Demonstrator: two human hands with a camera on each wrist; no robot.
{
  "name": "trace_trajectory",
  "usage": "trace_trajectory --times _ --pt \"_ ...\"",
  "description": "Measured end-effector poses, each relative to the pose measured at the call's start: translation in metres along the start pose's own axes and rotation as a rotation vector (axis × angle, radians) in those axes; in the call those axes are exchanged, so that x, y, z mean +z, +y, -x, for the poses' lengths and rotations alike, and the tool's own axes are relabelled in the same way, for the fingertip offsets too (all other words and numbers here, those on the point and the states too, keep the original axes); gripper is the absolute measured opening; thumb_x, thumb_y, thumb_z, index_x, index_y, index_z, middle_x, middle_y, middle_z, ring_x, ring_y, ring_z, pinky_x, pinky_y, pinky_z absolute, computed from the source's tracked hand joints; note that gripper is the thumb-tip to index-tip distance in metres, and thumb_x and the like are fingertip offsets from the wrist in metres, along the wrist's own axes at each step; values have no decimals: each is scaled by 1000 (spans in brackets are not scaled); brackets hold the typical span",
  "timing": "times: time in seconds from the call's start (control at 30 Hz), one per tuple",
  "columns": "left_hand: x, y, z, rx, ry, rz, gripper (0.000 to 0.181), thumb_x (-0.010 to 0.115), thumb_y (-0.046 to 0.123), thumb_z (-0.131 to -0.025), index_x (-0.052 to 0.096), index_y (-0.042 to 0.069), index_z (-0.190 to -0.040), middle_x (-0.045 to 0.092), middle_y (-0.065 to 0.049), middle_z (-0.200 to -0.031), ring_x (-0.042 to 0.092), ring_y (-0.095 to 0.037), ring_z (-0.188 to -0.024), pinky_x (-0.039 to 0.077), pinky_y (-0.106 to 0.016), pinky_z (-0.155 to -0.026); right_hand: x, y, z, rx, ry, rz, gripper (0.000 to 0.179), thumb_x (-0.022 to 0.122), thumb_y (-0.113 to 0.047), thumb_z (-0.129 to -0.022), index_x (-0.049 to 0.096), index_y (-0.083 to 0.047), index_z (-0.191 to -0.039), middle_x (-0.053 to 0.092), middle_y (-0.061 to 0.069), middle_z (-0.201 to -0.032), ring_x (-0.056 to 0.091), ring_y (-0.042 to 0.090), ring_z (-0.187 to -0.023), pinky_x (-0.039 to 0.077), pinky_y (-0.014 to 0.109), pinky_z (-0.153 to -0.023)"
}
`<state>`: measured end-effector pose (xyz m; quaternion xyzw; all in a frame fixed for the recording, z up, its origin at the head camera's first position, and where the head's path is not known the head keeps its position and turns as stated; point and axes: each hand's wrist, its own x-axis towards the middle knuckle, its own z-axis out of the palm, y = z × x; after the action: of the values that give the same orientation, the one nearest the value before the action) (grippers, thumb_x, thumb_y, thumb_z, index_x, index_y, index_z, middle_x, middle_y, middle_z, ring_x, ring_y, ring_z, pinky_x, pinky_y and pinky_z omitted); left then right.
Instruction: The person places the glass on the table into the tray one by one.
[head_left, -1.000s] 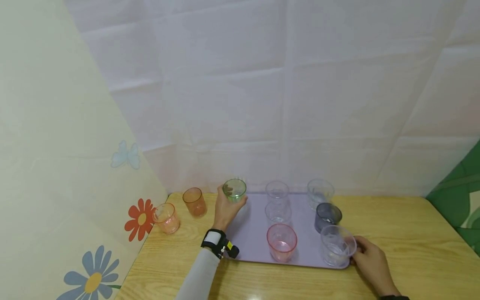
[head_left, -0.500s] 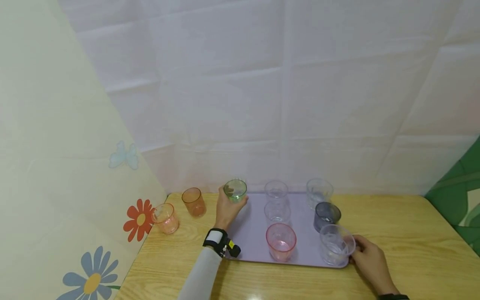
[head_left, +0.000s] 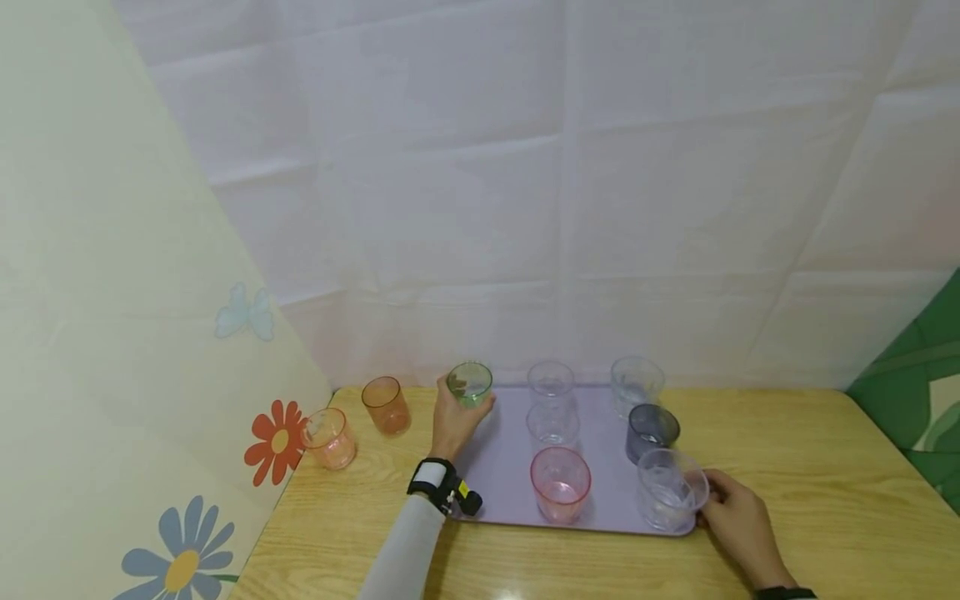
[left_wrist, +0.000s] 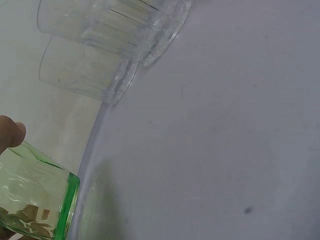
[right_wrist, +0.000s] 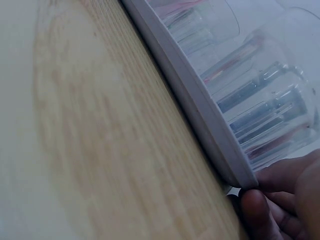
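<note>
In the head view my left hand (head_left: 455, 425) grips a green glass (head_left: 472, 398) at the back left corner of a lilac tray (head_left: 498, 483). The left wrist view shows the glass's thick green base (left_wrist: 67, 207) close over the tray, its faint reflection beside it. My right hand (head_left: 738, 521) pinches the tray's front right corner, thumb and fingers on either side of the rim (right_wrist: 240, 170). Right beside those fingers a clear glass (head_left: 663, 504) stands upright on the tray. A pink glass (head_left: 561, 496) stands at the front middle, and a dark grey glass (head_left: 651, 437) behind the clear one.
More clear glasses (head_left: 553, 425) stand toward the tray's back, one (head_left: 633, 392) at its back right. Left of the tray, on the wooden table (head_left: 810, 467), are an amber glass (head_left: 390, 408) and a peach glass (head_left: 333, 446). A white cloth (head_left: 450, 208) hangs behind.
The green glass in my left hand has come down very slightly toward the tray. My right hand keeps its hold on the tray corner, and the other glasses stay put.
</note>
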<state>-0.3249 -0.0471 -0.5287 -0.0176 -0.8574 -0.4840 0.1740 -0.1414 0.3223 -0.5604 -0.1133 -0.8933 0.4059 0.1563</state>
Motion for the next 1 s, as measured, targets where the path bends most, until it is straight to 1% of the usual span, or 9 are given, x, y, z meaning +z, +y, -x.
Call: trace_trajectory --times 0.27,0.5,0.63,0.8,0.87,1.0 --pt "2 -4 0 10 9 6 84 81 42 -68 40 2 -130 60 -17 -115 58 -30 -103 48 -45 -88 -1 -1 0 6 -2 -1 21 59 -3 -88 65 3 -107 63 7 -72 54 7 -53 47 24 -49" --pt "3 -3 0 -1 12 2 83 82 41 -68 41 2 -129 60 -18 -115 58 -31 -103 48 -46 -88 -1 -1 0 3 1 3 21 59 -3 -87 65 3 -106 61 6 -70 53 7 -52 46 24 -49" --pt "5 -3 -1 -3 29 -23 84 82 41 -68 41 2 -130 60 -19 -116 59 -32 -103 48 -47 -88 -1 -1 1 -7 5 3 20 60 -4 -87 65 2 -105 61 5 -69 53 7 -52 45 25 -49" --pt "8 -6 0 11 77 -101 84 81 45 -66 43 3 -128 64 -19 -111 62 -34 -96 51 -48 -80 0 -1 1 -17 14 9 18 61 -7 -89 66 0 -104 61 4 -68 52 6 -52 45 25 -50" --pt "8 -7 0 3 88 -124 85 81 48 -65 43 4 -127 65 -18 -110 63 -34 -93 51 -48 -77 0 -1 1 -17 14 9 17 61 -8 -89 66 0 -103 60 4 -67 52 7 -52 44 25 -51" --pt "8 -10 1 -26 83 -118 86 79 52 -66 43 6 -128 65 -17 -111 63 -35 -94 51 -49 -77 0 -1 1 -11 8 7 19 60 -5 -88 66 1 -105 61 5 -68 53 7 -52 45 25 -50"
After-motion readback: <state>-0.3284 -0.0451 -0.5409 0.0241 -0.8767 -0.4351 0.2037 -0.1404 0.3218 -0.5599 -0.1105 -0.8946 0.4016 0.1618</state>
